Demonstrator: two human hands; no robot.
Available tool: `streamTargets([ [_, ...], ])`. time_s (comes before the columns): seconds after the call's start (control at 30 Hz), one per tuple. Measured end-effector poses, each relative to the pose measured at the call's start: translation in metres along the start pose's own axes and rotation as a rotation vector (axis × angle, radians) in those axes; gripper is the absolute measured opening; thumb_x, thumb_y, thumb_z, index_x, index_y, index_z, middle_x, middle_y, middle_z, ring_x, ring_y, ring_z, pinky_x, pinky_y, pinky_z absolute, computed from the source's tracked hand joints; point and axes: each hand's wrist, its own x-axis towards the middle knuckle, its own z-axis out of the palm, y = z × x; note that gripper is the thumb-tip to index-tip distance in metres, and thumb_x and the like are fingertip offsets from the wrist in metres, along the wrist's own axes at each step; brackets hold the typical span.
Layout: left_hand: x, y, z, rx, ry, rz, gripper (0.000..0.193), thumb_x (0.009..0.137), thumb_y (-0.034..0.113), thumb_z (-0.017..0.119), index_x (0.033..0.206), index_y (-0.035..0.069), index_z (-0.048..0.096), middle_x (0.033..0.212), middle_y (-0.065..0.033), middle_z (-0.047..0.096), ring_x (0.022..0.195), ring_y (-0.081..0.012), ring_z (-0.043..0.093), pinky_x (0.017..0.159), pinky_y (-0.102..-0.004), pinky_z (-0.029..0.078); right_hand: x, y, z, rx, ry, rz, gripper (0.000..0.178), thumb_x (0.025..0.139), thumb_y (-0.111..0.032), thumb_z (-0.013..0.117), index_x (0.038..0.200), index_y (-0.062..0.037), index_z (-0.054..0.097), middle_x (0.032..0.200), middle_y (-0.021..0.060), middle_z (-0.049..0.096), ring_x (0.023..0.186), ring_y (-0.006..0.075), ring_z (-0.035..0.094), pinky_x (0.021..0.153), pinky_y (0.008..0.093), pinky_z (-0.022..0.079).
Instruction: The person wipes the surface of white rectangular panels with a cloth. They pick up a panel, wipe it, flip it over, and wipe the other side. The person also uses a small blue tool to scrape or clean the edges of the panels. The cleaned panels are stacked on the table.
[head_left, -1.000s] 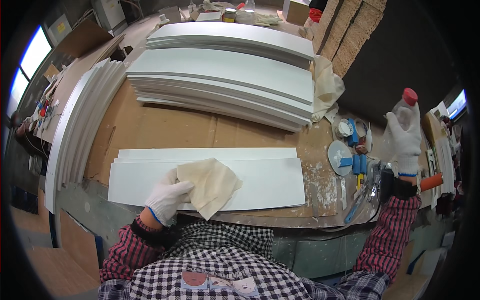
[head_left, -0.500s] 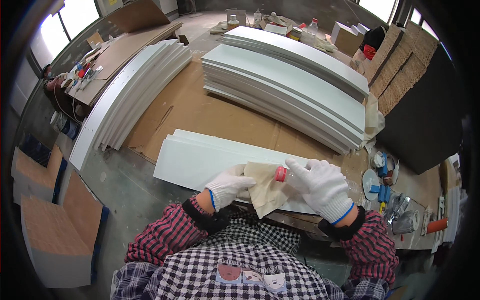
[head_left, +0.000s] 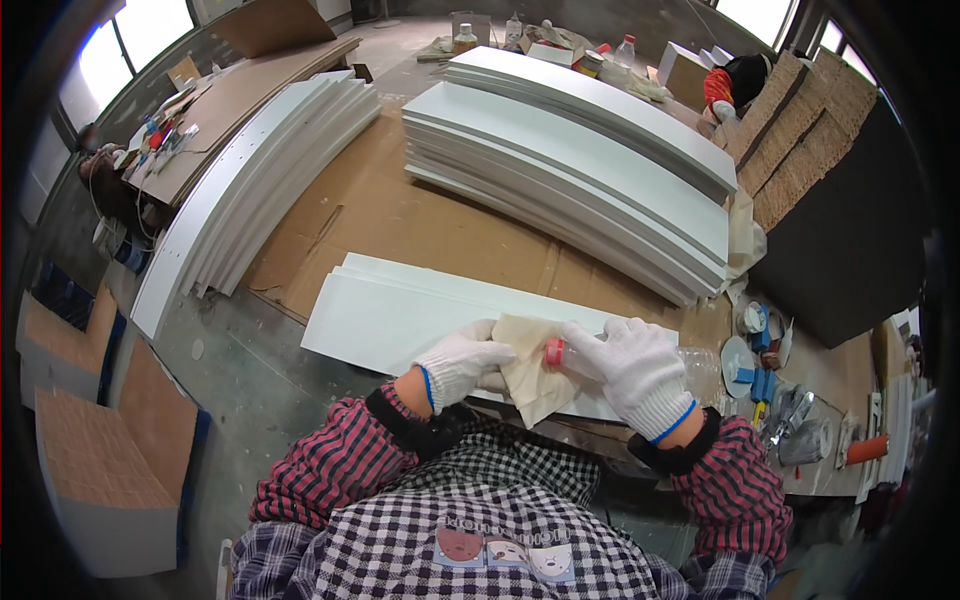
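Cloth [head_left: 530, 385]: cream, between the two sets of fingers, its left edge pinched and the rest hanging loose over the near edge of the board [head_left: 400, 312].
Left hand [head_left: 462, 362]: thumb and fingers together, clamped on the cloth.
Right hand [head_left: 640, 372]: fingers wrapped round the clear bottle [head_left: 704, 372], with one digit stretched left along the neck.
Cap [head_left: 554, 351]: red, just beyond the right fingertips, pointed at the cloth to the right of the left fingers.
Bottle hold: lying close to level through the right fingers, its wide end sticking out on their far side.
Cloth hold: for good control, the left fingers would best grip only the edge, leaving a broad face spread toward the cap.
Squeeze: plain thin plastic by its look, so a light, even press should do; a hard one could dent it or make it slip in the knit glove.
Aim: the cap end is better kept over cloth than over the bare board beside the right fingers.
Hidden: the bottle's middle, behind the right fingers; the cloth's pinched corner, under the left thumb.
Unclear: perhaps the cap touches the cloth, but glare and overlap leave that unsettled; any liquid inside cannot be made out.
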Motion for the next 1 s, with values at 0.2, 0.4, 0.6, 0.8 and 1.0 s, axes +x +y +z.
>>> streamTargets([
  [0.2, 0.001, -0.001, 0.000, -0.005, -0.010, 0.006, 0.048, 0.088, 0.006, 0.055, 0.133, -0.004, 0.041, 0.125, -0.0172, 0.055, 0.107, -0.0256, 0.062, 0.087, -0.0385, 0.056, 0.000, 0.003, 0.005, -0.025, -0.022, 0.007, 0.047, 0.079, -0.013, 0.059, 0.124, -0.0232, 0.054, 0.076, 0.0111, 0.056, 0.069, 0.0293, 0.059, 0.057, 0.0392, 0.048],
  [0.4, -0.002, 0.002, 0.001, 0.017, -0.038, -0.012, 0.052, 0.089, 0.012, 0.059, 0.136, -0.002, 0.040, 0.128, -0.0134, 0.055, 0.110, -0.0216, 0.061, 0.088, -0.0347, 0.055, 0.001, 0.004, 0.007, -0.019, -0.036, 0.020, 0.045, 0.081, -0.014, 0.059, 0.124, -0.0250, 0.055, 0.076, 0.0115, 0.056, 0.068, 0.0294, 0.060, 0.057, 0.0395, 0.048],
  [0.6, -0.002, 0.004, 0.006, 0.032, -0.003, -0.010, 0.047, 0.090, 0.008, 0.054, 0.133, -0.004, 0.040, 0.126, -0.0166, 0.055, 0.110, -0.0254, 0.061, 0.089, -0.0371, 0.055, -0.002, 0.006, 0.010, 0.011, -0.063, 0.030, 0.044, 0.082, -0.022, 0.063, 0.125, -0.0211, 0.054, 0.078, 0.0126, 0.059, 0.071, 0.0312, 0.061, 0.057, 0.0407, 0.048],
  [0.8, -0.003, 0.011, 0.017, -0.020, 0.021, -0.040, 0.046, 0.089, 0.006, 0.056, 0.133, -0.003, 0.043, 0.126, -0.0162, 0.056, 0.111, -0.0269, 0.060, 0.093, -0.0382, 0.053, -0.023, 0.030, -0.003, 0.237, 0.014, 0.264, 0.054, 0.080, -0.031, 0.071, 0.125, -0.0071, 0.053, 0.091, 0.0175, 0.063, 0.084, 0.0356, 0.063, 0.068, 0.0456, 0.050],
  [1.0, -0.009, 0.012, 0.014, 0.027, 0.072, -0.046, 0.046, 0.088, 0.003, 0.053, 0.132, -0.003, 0.043, 0.124, -0.0165, 0.056, 0.108, -0.0269, 0.062, 0.089, -0.0378, 0.055, -0.098, 0.109, -0.045, 0.461, 0.618, 0.546, 0.056, 0.075, -0.022, 0.076, 0.123, -0.0051, 0.052, 0.100, 0.0117, 0.064, 0.093, 0.0223, 0.062, 0.082, 0.0338, 0.052],
])
